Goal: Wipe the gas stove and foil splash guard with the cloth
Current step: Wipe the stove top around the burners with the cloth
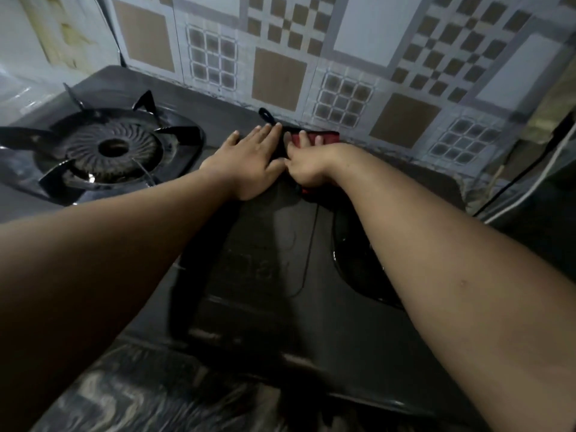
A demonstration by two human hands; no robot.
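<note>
both hands press cloth at stove's back edge.

The counter under me is dark, marbled stone, and the black gas stove sits directly on it, running back to the patterned foil splash guard. On the stove's glossy top my left hand lies flat, fingers spread. My right hand presses a red cloth onto the back edge, right where the stove meets the guard.
</note>
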